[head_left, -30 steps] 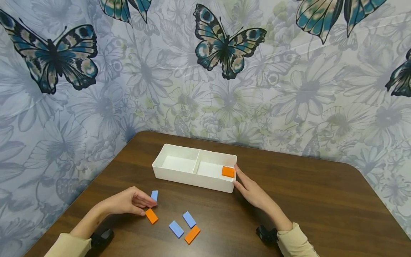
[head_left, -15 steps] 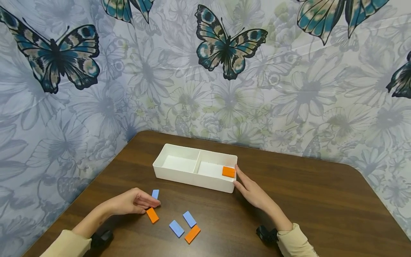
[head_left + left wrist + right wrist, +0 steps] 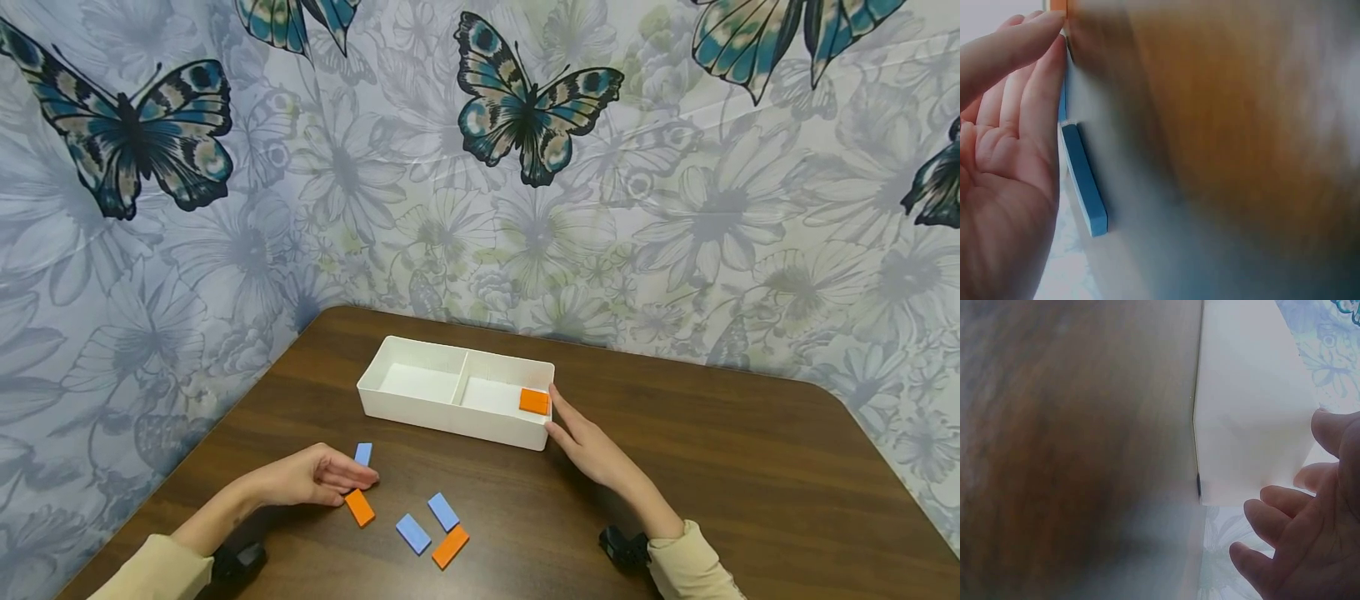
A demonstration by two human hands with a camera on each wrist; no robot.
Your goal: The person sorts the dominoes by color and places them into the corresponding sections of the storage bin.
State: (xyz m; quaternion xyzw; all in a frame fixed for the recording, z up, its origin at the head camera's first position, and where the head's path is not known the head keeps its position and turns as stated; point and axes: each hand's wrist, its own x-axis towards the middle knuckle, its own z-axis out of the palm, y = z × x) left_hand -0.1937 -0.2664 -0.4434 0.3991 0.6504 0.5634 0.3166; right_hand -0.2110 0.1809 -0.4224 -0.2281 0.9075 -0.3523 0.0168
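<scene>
My left hand [image 3: 318,477] lies low on the table, its fingers fairly straight and near a blue block [image 3: 363,454] that they partly cover. The thumb tip meets the corner of an orange block [image 3: 360,508]; whether it grips it is hard to see. In the left wrist view the blue block [image 3: 1085,178] lies beside the fingers and a bit of orange block [image 3: 1059,5] shows past the thumb. My right hand [image 3: 592,446] touches the right end of a white two-compartment box [image 3: 450,421] with extended fingers. Orange [image 3: 534,402] shows in the box's right compartment.
Two more blue blocks, one nearer [image 3: 413,534] and one farther [image 3: 443,512], lie right of my left hand. Another orange block [image 3: 451,547] sits close to them. The brown table [image 3: 750,467] meets a floral butterfly backdrop [image 3: 637,208] behind.
My left hand has shifted slightly to the right, and the orange block at its thumb has slid a little the same way. My right hand and the box hold still.
</scene>
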